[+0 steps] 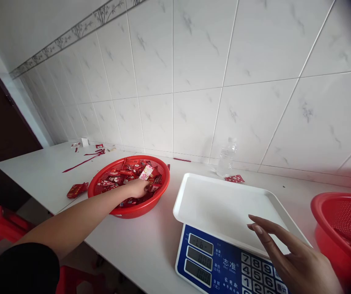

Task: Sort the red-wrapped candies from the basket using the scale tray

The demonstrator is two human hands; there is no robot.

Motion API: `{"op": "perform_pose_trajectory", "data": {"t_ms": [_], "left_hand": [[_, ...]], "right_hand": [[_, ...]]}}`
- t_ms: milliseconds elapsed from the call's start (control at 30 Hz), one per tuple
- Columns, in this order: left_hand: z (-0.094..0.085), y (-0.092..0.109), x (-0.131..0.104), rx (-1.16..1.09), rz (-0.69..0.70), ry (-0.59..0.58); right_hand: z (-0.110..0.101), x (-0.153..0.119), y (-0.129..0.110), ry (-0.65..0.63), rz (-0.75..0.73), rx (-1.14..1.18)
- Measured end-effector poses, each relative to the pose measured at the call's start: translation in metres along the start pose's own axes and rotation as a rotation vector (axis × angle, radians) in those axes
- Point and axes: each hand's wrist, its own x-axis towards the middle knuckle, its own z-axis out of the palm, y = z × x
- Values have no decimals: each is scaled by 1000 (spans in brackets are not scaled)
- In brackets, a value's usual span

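Note:
My left hand (137, 188) reaches down into a red plastic basket (138, 211) of small red wrapped packets (114, 178). Its fingers are hidden among the packets, so I cannot see whether they grip any. A pink and white packet (146, 172) lies just beyond it. My right hand (298, 255) hovers over the near right part of a digital scale, thumb and fingers stretched out with nothing between them. The scale's white tray (221, 202) holds nothing. On its blue panel (229, 265) are number keys and three small displays, the lower two reading zeros.
A second red basket (325, 228) stands at the right edge. Behind the scale are a clear plastic bottle (226, 160) and a flat red packet (234, 179). A red packet (77, 190) and dark red strips (81, 164) lie leftward. Red stools (2, 222) stand below the table.

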Motion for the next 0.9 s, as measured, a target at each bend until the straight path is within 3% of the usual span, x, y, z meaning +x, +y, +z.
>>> {"op": "perform_pose_trajectory", "data": {"t_ms": [233,400,500,633,800,900], "left_hand": [[-39,-15,0,-254,32,185],[-59,1,-1,-519,90,314],[-58,28,0,-691,179,281],[-42,83,2,-819,338,168],[-15,156,-3,-812,521,33],[-5,182,-7,-769,607,-12]], "right_hand": [[-3,0,6,-74,-43,48],[-3,1,-4,-6,-28,69],[-2,3,-11,52,-33,74],[-5,4,-16,71,-83,66],[-8,5,-17,100,-132,20],[-9,6,-16,104,-134,-16]]}}
